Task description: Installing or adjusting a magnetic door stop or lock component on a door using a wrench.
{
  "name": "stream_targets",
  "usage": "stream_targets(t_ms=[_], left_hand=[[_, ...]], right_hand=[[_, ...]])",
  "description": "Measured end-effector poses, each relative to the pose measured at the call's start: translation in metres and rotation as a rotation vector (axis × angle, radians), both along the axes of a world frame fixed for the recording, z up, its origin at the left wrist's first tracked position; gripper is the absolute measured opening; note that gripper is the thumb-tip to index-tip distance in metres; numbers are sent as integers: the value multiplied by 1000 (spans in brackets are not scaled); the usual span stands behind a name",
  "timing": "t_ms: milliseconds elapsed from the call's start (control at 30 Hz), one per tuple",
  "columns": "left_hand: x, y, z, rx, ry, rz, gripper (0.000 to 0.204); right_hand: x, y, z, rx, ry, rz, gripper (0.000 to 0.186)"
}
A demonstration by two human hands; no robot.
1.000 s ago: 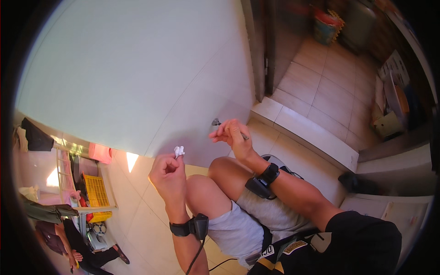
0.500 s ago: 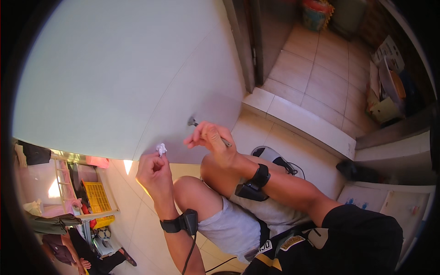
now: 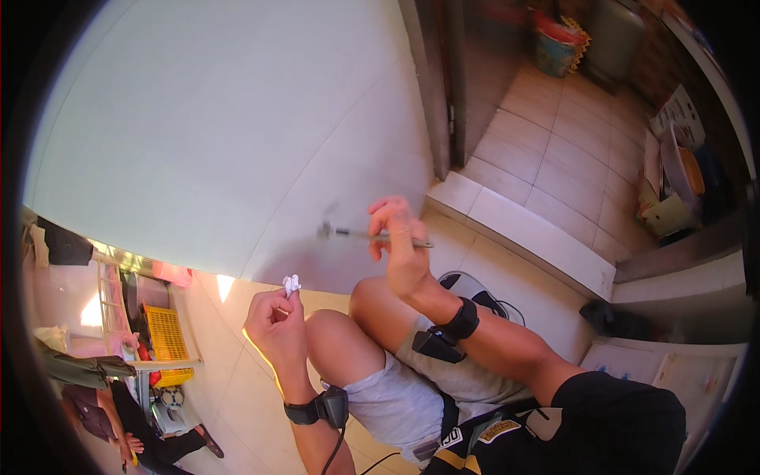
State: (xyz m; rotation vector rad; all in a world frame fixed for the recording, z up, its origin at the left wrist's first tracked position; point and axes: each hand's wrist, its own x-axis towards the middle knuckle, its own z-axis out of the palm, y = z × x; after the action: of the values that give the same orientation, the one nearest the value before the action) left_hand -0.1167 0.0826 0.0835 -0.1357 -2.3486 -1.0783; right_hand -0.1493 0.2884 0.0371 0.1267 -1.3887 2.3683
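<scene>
yellow basket [image 3: 166, 332] at far left, left hand [image 3: 277, 318] pinching a crumpled white wad [image 3: 292, 283] near the lower edge of a pale surface [image 3: 229, 134], slim tool [image 3: 356, 233] pointing leftward, clamped in curled fingers of the right hand [image 3: 406, 265], tiled step [image 3: 522, 226] beyond

Wall [image 3: 206, 142] looks smooth, matt; white wad [image 3: 292, 283] rough; shorts [image 3: 392, 402] cloth.

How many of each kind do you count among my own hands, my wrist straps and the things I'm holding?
Left hand and right hand: 2
Black wrist straps: 2
Thin-handled tool: 1
White crumpled wad: 1
Total: 6
</scene>
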Motion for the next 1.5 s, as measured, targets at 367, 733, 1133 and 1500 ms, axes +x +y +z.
stream_targets(t_ms=[367,733,1133,1500], left_hand=[[68,-41,-17,254,125,308,34],[71,-30,-15,322,33,386,33],[-4,42,44,223,95,35,30],[-58,27,-13,-139,279,-18,17]], right_hand=[[-28,4,45,156,69,-336,30],[-41,9,41,147,67,-399,32],[-31,19,2,240,-125,-211,32],[-52,45,92,308,44,-180,29]])
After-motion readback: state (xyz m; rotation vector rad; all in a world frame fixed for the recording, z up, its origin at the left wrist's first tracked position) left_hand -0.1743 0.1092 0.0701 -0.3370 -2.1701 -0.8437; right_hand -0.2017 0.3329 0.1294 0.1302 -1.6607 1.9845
